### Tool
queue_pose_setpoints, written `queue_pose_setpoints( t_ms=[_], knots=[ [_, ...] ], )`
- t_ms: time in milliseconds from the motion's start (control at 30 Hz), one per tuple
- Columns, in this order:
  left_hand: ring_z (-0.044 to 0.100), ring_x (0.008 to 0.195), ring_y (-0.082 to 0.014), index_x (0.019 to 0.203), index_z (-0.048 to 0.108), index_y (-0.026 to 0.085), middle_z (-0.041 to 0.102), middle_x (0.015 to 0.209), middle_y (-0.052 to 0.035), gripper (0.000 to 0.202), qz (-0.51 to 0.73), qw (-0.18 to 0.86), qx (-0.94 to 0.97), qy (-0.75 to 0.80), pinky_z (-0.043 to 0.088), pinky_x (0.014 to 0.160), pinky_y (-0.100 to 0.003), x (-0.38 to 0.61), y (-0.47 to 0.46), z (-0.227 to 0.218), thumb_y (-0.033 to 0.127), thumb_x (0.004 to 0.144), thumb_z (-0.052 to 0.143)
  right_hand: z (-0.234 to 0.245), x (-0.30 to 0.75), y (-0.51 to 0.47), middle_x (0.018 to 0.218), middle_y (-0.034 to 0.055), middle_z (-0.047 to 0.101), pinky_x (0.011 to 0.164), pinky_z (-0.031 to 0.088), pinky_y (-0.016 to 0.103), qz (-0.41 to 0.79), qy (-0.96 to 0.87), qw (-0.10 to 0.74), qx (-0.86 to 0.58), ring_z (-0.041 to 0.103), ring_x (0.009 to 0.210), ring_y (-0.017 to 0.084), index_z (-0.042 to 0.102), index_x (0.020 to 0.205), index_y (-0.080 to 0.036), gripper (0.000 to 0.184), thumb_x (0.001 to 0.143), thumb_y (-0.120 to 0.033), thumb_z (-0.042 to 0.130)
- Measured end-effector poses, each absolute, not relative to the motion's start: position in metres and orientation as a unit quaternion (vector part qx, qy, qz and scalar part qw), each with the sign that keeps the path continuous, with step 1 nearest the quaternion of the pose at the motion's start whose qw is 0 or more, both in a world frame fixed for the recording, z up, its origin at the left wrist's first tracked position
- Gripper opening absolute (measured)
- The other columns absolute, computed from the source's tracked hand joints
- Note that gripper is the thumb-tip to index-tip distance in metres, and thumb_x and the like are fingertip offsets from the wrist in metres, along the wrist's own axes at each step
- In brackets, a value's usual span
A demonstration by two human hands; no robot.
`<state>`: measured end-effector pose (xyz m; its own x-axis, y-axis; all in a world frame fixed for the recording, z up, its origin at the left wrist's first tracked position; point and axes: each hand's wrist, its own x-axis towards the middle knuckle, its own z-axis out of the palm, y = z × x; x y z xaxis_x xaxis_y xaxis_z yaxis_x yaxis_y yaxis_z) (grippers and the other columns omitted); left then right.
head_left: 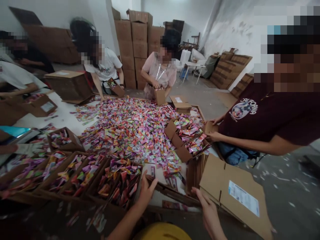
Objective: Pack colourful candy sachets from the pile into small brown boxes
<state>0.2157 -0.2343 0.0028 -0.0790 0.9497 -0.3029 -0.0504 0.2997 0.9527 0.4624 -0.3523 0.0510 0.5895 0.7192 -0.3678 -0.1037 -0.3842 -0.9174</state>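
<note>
My left hand (145, 190) is beside the right end of a carton (126, 180) filled with small colourful packets. Its fingers are spread and nothing shows in them. Across from it my right hand (207, 206) is held out with fingers extended, close to a stack of flattened cartons (217, 175) bearing a white label (243, 198). Between the two hands runs the table's dark raised edge (172, 192); whether either hand touches it I cannot tell. Beyond them a large heap of packets (140, 126) covers the table.
Several packed cartons (72, 173) line the near left edge. At the right, a co-worker's hands (215, 135) are at an open carton (178, 143) of packets. Two co-workers hold cartons at the far side. A yellow rounded thing (162, 231) is below me.
</note>
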Motion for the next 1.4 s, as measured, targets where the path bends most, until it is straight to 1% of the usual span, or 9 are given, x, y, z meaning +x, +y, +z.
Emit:
queue_pose_setpoints(
  t_ms=[167, 300, 467, 600, 767, 1000, 1133, 1267, 1400],
  knots=[
    [0.029, 0.145, -0.0301, 0.136, 0.045, 0.017, 0.040, 0.151, -0.0162, 0.080, 0.375, 0.609, 0.493, 0.495, 0.016, 0.122, -0.040, 0.215, -0.254, 0.013, 0.036, 0.065, 0.079, 0.046, 0.448, -0.319, 0.112, 0.0142, 0.072, 0.105, 0.045, 0.043, 0.395, -0.138, 0.511, -0.751, 0.062, 0.116, 0.030, 0.073, 0.103, -0.012, 0.068, 0.075, -0.071, 0.054],
    [0.039, 0.138, -0.0292, 0.133, 0.049, 0.019, 0.049, 0.143, -0.0138, 0.070, 0.376, 0.585, 0.528, 0.488, 0.024, 0.118, -0.041, 0.229, -0.253, -0.004, 0.031, 0.069, 0.076, 0.039, 0.456, -0.305, 0.119, 0.0112, 0.070, 0.104, 0.046, 0.043, 0.413, -0.274, 0.420, -0.760, 0.062, 0.115, 0.028, 0.067, 0.116, -0.017, 0.054, 0.070, -0.043, 0.069],
    [0.050, 0.125, -0.0323, 0.109, 0.061, 0.018, 0.064, 0.118, -0.0132, 0.051, 0.402, 0.577, 0.479, 0.525, 0.030, 0.114, -0.043, 0.248, -0.231, -0.034, 0.020, 0.059, 0.074, 0.043, 0.464, -0.292, 0.132, 0.0179, 0.058, 0.103, 0.046, 0.046, 0.289, -0.409, 0.208, -0.840, 0.059, 0.118, 0.032, 0.041, 0.145, -0.014, 0.095, 0.055, -0.007, 0.071],
    [0.059, 0.110, -0.0271, 0.098, 0.064, 0.019, 0.067, 0.103, -0.0081, 0.032, 0.440, 0.590, 0.473, 0.486, 0.042, 0.104, -0.040, 0.250, -0.224, -0.041, 0.022, 0.066, 0.065, 0.029, 0.468, -0.293, 0.142, 0.0176, 0.047, 0.114, 0.036, 0.047, 0.135, -0.541, 0.244, -0.793, 0.046, 0.132, 0.032, 0.049, 0.137, -0.012, 0.067, 0.074, -0.024, 0.068],
    [0.061, 0.101, -0.0228, 0.096, 0.068, 0.017, 0.067, 0.100, -0.0076, 0.024, 0.483, 0.518, 0.554, 0.437, 0.047, 0.094, -0.039, 0.245, -0.230, -0.036, 0.021, 0.077, 0.055, 0.013, 0.478, -0.308, 0.121, 0.0165, 0.058, 0.100, 0.048, 0.046, 0.040, -0.582, 0.334, -0.740, 0.058, 0.113, 0.027, 0.062, 0.112, -0.014, 0.042, 0.091, -0.049, 0.050],
    [0.061, 0.105, -0.0204, 0.087, 0.074, 0.018, 0.066, 0.105, -0.0083, 0.038, 0.457, 0.493, 0.619, 0.405, 0.048, 0.096, -0.038, 0.238, -0.230, -0.041, 0.003, 0.065, 0.047, 0.044, 0.450, -0.299, 0.094, 0.0086, 0.067, 0.090, 0.044, 0.037, 0.006, -0.713, 0.103, -0.694, 0.060, 0.096, 0.021, 0.065, 0.093, -0.019, 0.028, 0.100, -0.029, 0.040],
    [0.057, 0.120, -0.0195, 0.095, 0.075, 0.020, 0.064, 0.125, -0.0091, 0.048, 0.260, 0.527, 0.728, 0.353, 0.041, 0.107, -0.042, 0.225, -0.220, -0.013, -0.002, 0.065, 0.044, 0.034, 0.437, -0.286, 0.085, 0.0098, 0.067, 0.077, 0.039, 0.035, -0.015, -0.667, -0.029, -0.744, 0.059, 0.084, 0.022, 0.063, 0.087, -0.015, 0.022, 0.097, -0.020, 0.044],
    [0.054, 0.123, -0.0250, 0.098, 0.072, 0.024, 0.064, 0.125, -0.0071, 0.028, 0.110, 0.422, 0.817, 0.378, 0.018, 0.117, -0.058, 0.228, -0.215, 0.030, 0.015, 0.078, 0.056, 0.030, 0.430, -0.277, 0.092, 0.0124, 0.066, 0.077, 0.036, 0.036, -0.025, -0.640, -0.052, -0.766, 0.057, 0.090, 0.025, 0.062, 0.091, -0.015, 0.023, 0.096, -0.016, 0.040],
    [0.057, 0.112, -0.0261, 0.090, 0.069, 0.019, 0.063, 0.111, -0.0090, 0.020, 0.130, 0.297, 0.851, 0.413, 0.014, 0.119, -0.056, 0.253, -0.235, 0.037, 0.030, 0.073, 0.070, 0.033, 0.423, -0.283, 0.095, 0.0068, 0.064, 0.082, 0.034, 0.034, 0.073, -0.677, 0.018, -0.732, 0.056, 0.092, 0.021, 0.061, 0.092, -0.019, 0.020, 0.097, -0.020, 0.041]
  ],
)
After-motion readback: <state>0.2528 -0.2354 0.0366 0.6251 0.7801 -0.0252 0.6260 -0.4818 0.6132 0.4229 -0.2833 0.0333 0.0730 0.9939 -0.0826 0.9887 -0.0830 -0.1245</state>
